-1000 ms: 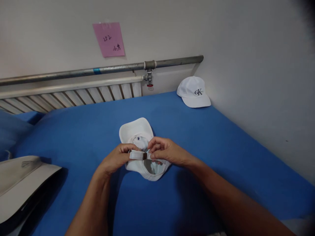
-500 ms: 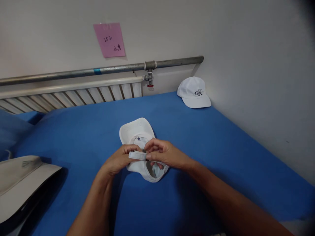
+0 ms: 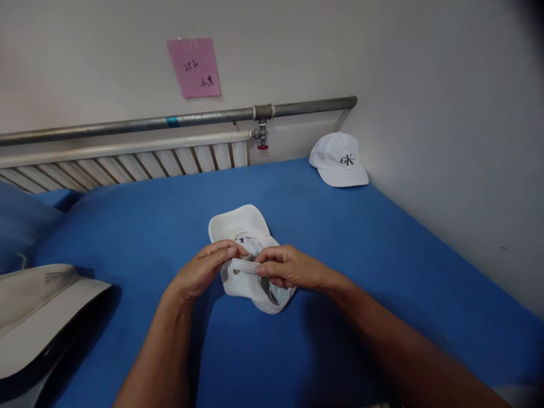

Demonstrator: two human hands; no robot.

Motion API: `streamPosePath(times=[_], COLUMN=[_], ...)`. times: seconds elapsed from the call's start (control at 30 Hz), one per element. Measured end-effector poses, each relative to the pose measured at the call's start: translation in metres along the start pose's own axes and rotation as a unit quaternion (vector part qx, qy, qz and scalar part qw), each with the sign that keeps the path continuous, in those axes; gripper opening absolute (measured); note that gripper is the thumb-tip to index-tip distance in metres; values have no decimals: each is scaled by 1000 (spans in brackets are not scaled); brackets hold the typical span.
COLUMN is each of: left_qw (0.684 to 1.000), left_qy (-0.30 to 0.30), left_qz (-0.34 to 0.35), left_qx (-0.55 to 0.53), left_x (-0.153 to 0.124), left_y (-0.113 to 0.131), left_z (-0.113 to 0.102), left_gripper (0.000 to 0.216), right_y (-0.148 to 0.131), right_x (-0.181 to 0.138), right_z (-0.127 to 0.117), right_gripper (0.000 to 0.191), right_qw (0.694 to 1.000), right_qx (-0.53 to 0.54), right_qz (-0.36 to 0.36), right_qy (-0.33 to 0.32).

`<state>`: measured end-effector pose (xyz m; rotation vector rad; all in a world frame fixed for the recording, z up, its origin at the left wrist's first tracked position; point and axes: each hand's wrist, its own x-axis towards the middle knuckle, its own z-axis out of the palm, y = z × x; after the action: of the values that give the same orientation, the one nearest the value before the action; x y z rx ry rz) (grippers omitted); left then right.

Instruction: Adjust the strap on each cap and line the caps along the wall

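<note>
A white cap (image 3: 240, 223) lies upside down on the blue sheet, its brim pointing away from me and its inside showing. My right hand (image 3: 285, 266) pinches the cap's back strap (image 3: 245, 266) between thumb and fingers, with the loose strap end pointing left. At the cap's left edge is my left hand (image 3: 204, 267), its thumb and fingers drawn together over the rim; the exact grip is partly hidden. Just below the strap end, a small brass-coloured ring (image 3: 236, 271) shows on the cap.
A white cap with dark letters (image 3: 339, 160) sits at the far right corner by the wall. Light-coloured caps (image 3: 38, 317) stand at the left edge. Behind the blue sheet (image 3: 170, 221) are a radiator (image 3: 182, 161), a metal pipe (image 3: 212, 117) and a pink note (image 3: 194, 68).
My left hand has come off the strap end and moved up and back along the cap's edge. The strap end now shows free, and the brass-coloured ring has come into sight. The view shifted slightly.
</note>
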<state>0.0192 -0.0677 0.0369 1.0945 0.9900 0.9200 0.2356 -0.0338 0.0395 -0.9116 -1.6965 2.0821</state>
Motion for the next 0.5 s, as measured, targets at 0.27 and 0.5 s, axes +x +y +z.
streamPosePath(times=[0.27, 0.5], left_qw=[995, 997], left_qy=[-31, -31], left_qz=[-4, -23], left_qx=[99, 65], left_x=[-2, -6], left_y=[1, 7], left_z=[-8, -7], left_gripper=[23, 23], right_y=[6, 4], right_x=[4, 3], right_z=[1, 4], right_gripper=[25, 24], right_qw=[1000, 998], right_qx=[13, 9], right_qz=[2, -20], right_qy=[20, 52])
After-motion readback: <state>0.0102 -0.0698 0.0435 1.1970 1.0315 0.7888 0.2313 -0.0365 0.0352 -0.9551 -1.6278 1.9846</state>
